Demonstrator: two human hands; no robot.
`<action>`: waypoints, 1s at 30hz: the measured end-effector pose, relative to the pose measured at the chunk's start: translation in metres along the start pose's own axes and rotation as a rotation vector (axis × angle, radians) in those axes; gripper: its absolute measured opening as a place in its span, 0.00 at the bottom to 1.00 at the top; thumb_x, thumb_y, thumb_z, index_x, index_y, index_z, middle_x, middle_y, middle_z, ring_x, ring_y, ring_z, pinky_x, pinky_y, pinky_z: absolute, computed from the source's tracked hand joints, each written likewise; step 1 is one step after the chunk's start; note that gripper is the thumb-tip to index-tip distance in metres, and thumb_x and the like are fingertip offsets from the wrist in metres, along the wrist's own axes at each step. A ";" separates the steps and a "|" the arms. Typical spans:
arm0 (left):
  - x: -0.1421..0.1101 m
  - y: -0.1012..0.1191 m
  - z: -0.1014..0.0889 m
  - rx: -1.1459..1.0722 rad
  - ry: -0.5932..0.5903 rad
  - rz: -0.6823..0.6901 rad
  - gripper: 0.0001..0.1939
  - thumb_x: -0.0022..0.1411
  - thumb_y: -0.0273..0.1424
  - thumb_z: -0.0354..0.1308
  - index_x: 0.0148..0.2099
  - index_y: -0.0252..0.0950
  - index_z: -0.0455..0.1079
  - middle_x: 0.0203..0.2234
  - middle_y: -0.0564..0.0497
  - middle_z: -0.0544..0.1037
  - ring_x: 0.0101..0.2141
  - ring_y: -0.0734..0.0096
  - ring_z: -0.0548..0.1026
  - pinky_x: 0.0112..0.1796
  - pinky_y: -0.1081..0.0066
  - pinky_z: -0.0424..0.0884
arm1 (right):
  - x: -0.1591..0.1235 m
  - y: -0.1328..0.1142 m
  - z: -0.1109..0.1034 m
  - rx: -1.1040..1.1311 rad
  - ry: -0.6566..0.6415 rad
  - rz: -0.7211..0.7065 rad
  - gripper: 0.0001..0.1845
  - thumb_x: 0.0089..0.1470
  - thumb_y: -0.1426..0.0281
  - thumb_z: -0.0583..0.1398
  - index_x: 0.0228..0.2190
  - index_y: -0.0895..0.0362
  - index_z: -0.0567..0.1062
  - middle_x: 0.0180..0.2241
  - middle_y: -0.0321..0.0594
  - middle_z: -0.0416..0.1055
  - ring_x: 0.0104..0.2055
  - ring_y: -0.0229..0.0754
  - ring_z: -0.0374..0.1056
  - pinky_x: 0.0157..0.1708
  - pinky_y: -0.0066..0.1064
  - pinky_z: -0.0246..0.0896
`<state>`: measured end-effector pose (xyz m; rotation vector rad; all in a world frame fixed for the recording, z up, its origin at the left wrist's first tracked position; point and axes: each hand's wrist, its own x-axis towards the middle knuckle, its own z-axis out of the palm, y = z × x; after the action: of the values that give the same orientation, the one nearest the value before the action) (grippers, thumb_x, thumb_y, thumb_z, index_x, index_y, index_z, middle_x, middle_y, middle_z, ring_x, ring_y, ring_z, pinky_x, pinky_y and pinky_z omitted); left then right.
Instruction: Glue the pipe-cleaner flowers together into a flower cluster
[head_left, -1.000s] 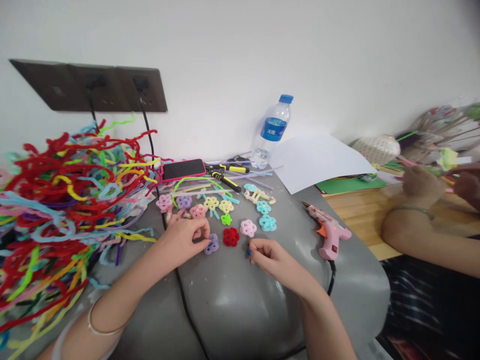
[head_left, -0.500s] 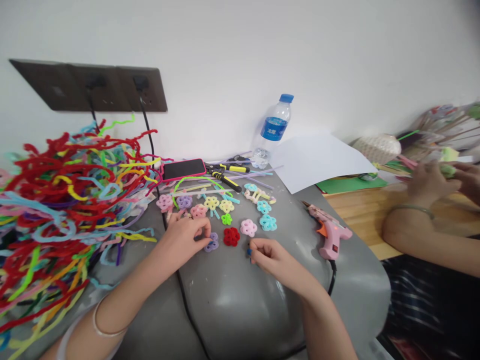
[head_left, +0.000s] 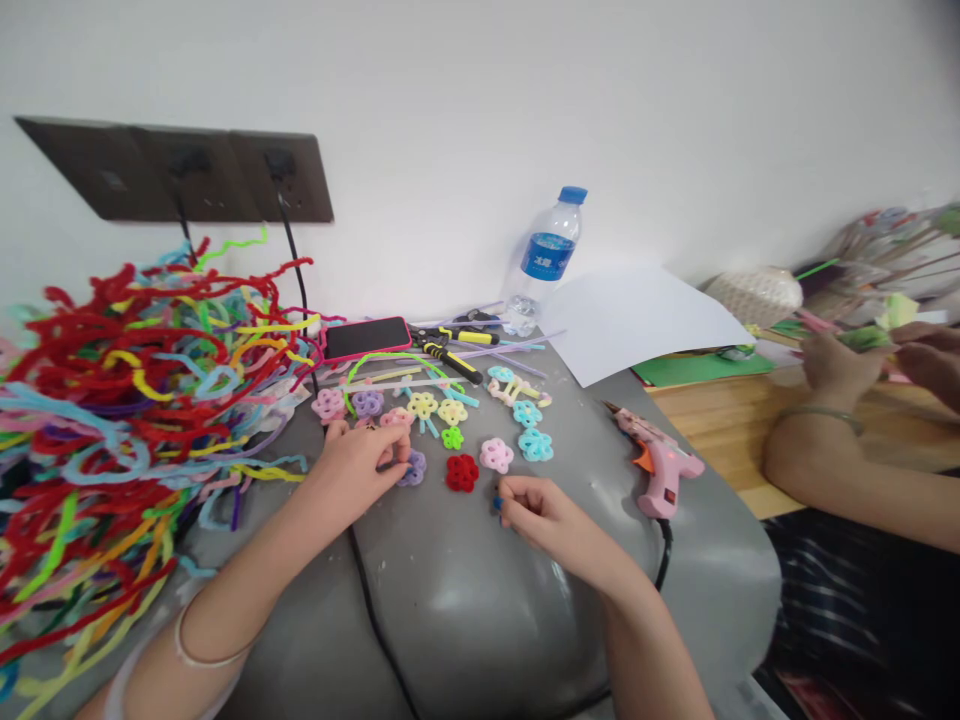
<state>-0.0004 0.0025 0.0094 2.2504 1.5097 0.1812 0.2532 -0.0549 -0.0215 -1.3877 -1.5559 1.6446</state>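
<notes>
My left hand (head_left: 366,462) has its thumb and fingertips closed at the edge of a lavender pipe-cleaner flower (head_left: 414,469) on the grey table. A red flower (head_left: 462,473) lies to the right of it, and a pale pink flower (head_left: 496,455) sits just beyond. My right hand (head_left: 538,508) is closed in a pinch close to the tabletop. A bit of something dark blue (head_left: 498,503) peeks out at its fingertips; most of it is hidden. Farther back lie a small green flower (head_left: 452,437), a light blue flower (head_left: 535,444) and several yellow, pink and purple ones.
A big heap of pipe cleaners (head_left: 150,400) covers the left side. At the back are a phone (head_left: 367,338), pliers (head_left: 454,362) and a water bottle (head_left: 550,255). A pink glue gun (head_left: 664,465) lies right, near a co-worker's hands (head_left: 844,365). A black cable (head_left: 367,580) crosses the table.
My left hand has shifted slightly left and away from me, and the lavender flower has moved with it. My right hand stays in place.
</notes>
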 end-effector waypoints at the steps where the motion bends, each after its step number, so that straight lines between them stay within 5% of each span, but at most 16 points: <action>1: 0.000 -0.001 0.000 0.002 -0.001 -0.001 0.04 0.59 0.28 0.53 0.32 0.38 0.68 0.22 0.57 0.71 0.30 0.68 0.69 0.49 0.59 0.57 | 0.000 0.000 0.000 0.000 0.000 0.000 0.12 0.51 0.68 0.56 0.21 0.54 0.57 0.20 0.28 0.52 0.21 0.32 0.43 0.21 0.27 0.36; 10: 0.005 -0.006 0.008 0.048 0.094 0.001 0.03 0.63 0.28 0.53 0.37 0.39 0.68 0.23 0.59 0.71 0.27 0.71 0.70 0.41 0.66 0.56 | 0.001 0.002 0.001 0.007 -0.001 0.001 0.13 0.52 0.68 0.56 0.21 0.53 0.57 0.20 0.27 0.50 0.21 0.32 0.42 0.22 0.28 0.36; 19: 0.005 0.000 0.009 0.052 0.121 -0.071 0.03 0.62 0.28 0.54 0.34 0.39 0.67 0.20 0.60 0.68 0.26 0.70 0.69 0.44 0.64 0.57 | 0.000 0.002 0.001 0.000 0.004 -0.010 0.13 0.52 0.67 0.56 0.22 0.53 0.57 0.20 0.28 0.53 0.21 0.32 0.43 0.21 0.28 0.36; 23: 0.005 -0.008 -0.005 -0.095 0.123 -0.046 0.03 0.57 0.28 0.54 0.31 0.38 0.65 0.19 0.59 0.65 0.24 0.72 0.66 0.36 0.70 0.60 | 0.001 0.003 0.000 -0.012 0.006 -0.018 0.13 0.52 0.67 0.56 0.21 0.53 0.57 0.20 0.28 0.52 0.22 0.33 0.42 0.22 0.28 0.37; 26: 0.002 -0.021 -0.024 -0.248 0.182 -0.040 0.10 0.60 0.38 0.51 0.30 0.38 0.65 0.21 0.56 0.67 0.25 0.70 0.67 0.29 0.72 0.59 | 0.001 0.004 0.000 -0.024 0.006 -0.027 0.13 0.52 0.67 0.56 0.21 0.53 0.57 0.20 0.28 0.52 0.22 0.33 0.42 0.22 0.28 0.37; 30: -0.004 -0.039 -0.038 -0.164 0.136 -0.104 0.14 0.58 0.43 0.53 0.34 0.38 0.72 0.25 0.53 0.75 0.27 0.67 0.70 0.29 0.70 0.60 | 0.001 0.005 0.000 -0.025 0.006 -0.024 0.13 0.53 0.68 0.56 0.22 0.54 0.57 0.20 0.27 0.52 0.22 0.33 0.42 0.22 0.28 0.36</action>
<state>-0.0481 0.0219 0.0278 2.0615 1.6140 0.4191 0.2538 -0.0552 -0.0267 -1.3803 -1.5893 1.6109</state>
